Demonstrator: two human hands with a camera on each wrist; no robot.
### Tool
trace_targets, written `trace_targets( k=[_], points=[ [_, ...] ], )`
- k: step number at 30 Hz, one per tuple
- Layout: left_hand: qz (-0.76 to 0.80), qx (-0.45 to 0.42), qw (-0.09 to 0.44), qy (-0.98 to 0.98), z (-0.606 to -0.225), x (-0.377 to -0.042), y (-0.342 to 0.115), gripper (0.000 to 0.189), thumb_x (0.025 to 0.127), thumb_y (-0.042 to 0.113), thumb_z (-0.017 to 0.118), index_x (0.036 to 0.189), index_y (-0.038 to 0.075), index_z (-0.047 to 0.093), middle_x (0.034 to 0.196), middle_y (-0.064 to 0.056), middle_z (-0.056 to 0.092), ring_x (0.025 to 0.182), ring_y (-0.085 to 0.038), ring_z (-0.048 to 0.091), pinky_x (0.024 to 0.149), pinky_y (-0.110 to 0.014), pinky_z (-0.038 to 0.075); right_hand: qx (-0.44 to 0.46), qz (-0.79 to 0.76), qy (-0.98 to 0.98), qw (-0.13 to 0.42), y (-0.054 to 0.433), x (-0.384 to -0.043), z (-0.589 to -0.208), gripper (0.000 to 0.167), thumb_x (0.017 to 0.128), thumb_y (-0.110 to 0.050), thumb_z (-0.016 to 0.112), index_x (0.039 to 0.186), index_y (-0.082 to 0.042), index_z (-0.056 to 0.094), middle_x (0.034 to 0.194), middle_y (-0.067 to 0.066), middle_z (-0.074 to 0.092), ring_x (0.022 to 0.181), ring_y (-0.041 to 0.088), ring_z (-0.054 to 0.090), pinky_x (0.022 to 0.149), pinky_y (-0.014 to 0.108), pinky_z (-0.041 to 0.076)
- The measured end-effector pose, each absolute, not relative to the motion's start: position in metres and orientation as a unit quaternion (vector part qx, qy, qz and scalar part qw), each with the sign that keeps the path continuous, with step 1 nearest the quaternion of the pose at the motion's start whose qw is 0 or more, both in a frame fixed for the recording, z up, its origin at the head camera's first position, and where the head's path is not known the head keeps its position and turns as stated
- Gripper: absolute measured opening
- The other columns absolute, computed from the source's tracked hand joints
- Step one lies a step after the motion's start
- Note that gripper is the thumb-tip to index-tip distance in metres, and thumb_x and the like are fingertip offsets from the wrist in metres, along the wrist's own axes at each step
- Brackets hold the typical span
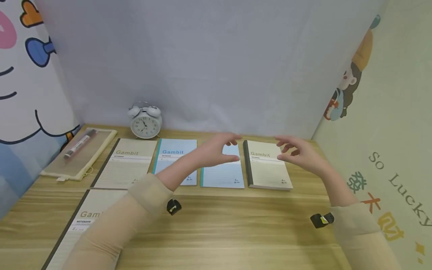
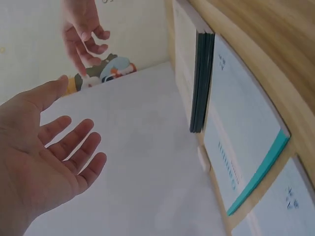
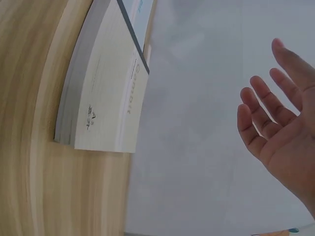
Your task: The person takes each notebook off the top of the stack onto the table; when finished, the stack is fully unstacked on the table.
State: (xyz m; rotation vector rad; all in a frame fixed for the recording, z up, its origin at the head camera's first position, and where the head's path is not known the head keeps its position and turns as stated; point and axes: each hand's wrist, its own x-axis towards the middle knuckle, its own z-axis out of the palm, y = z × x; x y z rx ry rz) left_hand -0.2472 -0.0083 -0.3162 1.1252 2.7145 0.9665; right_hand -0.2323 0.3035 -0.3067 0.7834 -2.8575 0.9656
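My left hand (image 1: 219,150) hovers over a blue Gambit notebook (image 1: 222,178), fingers loosely bent and holding nothing. My right hand (image 1: 302,153) is raised at the right edge of a stack of cream notebooks (image 1: 268,176) with black spines; it too is bare. Both palms face each other across that stack, thumbs apart from the fingers. In the left wrist view several dark spines (image 2: 201,83) show piled together. The right wrist view shows the stack's page edges (image 3: 74,93) on the table. Left of these lies another blue notebook (image 1: 163,165), partly hidden behind my left forearm.
Further left are a cream notebook (image 1: 125,165) and, nearer, another (image 1: 75,232) partly covered by my sleeve. A white alarm clock (image 1: 146,125) stands at the back. A zip pouch (image 1: 57,168) with a marker (image 1: 80,144) lies far left. Walls enclose the wooden table (image 1: 216,232).
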Motion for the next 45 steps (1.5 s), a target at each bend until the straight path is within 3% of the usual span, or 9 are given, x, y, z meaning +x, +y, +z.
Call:
trace_targets(
  k=[4,9,15,22,30,35,45],
  points=[
    [0.319,0.363,0.028,0.875,-0.334,-0.250,0.015,0.069,0.088,0.035,0.067,0.146,0.014,0.036,0.142,-0.004,0.046,0.131,-0.021,0.041,0.107,-0.036,0.035,0.236,0.319,-0.918,0.008,0.318,-0.237,-0.318,0.058,0.089,-0.017,0.067,0.140,-0.006,0.043,0.125,0.016,0.055,0.108,0.029,0.053,0.088,0.050,0.047],
    [0.333,0.347,0.035,0.876,-0.356,-0.255,0.040,0.074,0.087,0.036,0.068,0.147,0.014,0.033,0.149,-0.003,0.037,0.137,-0.021,0.034,0.111,-0.036,0.030,0.211,0.323,-0.923,-0.006,0.335,-0.244,-0.337,0.061,0.089,-0.023,0.067,0.141,-0.006,0.041,0.139,0.019,0.045,0.123,0.039,0.044,0.096,0.057,0.041],
    [0.349,0.326,0.064,0.876,-0.380,-0.258,0.064,0.076,0.086,0.033,0.069,0.149,0.013,0.029,0.150,-0.004,0.036,0.137,-0.022,0.035,0.110,-0.037,0.032,0.199,0.357,-0.912,-0.029,0.350,-0.254,-0.361,0.066,0.089,-0.022,0.066,0.144,-0.002,0.035,0.147,0.023,0.033,0.130,0.044,0.034,0.103,0.059,0.032],
    [0.335,0.292,0.067,0.893,-0.402,-0.263,0.079,0.078,0.087,0.035,0.068,0.150,0.018,0.025,0.155,-0.005,0.025,0.141,-0.024,0.025,0.112,-0.041,0.027,0.159,0.368,-0.913,-0.079,0.359,-0.263,-0.383,0.074,0.089,-0.020,0.067,0.148,-0.001,0.026,0.152,0.025,0.021,0.137,0.046,0.022,0.109,0.057,0.024],
    [0.324,0.265,0.090,0.904,-0.415,-0.272,0.091,0.079,0.088,0.036,0.066,0.151,0.017,0.023,0.156,-0.010,0.021,0.143,-0.027,0.021,0.112,-0.044,0.026,0.134,0.317,-0.930,-0.128,0.358,-0.270,-0.403,0.090,0.085,-0.033,0.070,0.150,-0.003,0.016,0.153,0.028,0.011,0.137,0.052,0.010,0.106,0.066,0.016],
    [0.322,0.242,0.090,0.911,-0.420,-0.275,0.096,0.076,0.088,0.034,0.067,0.150,0.016,0.026,0.154,-0.011,0.025,0.142,-0.028,0.023,0.112,-0.044,0.026,0.128,0.314,-0.929,-0.147,0.359,-0.274,-0.411,0.092,0.084,-0.034,0.071,0.150,-0.002,0.016,0.153,0.029,0.009,0.138,0.051,0.007,0.107,0.066,0.012],
    [0.285,0.243,0.088,0.923,-0.424,-0.275,0.093,0.077,0.087,0.033,0.068,0.150,0.015,0.026,0.153,-0.010,0.030,0.139,-0.029,0.029,0.111,-0.044,0.029,0.134,0.311,-0.926,-0.164,0.357,-0.274,-0.411,0.088,0.086,-0.032,0.069,0.148,0.002,0.018,0.152,0.031,0.012,0.137,0.052,0.009,0.108,0.064,0.014]
  ],
)
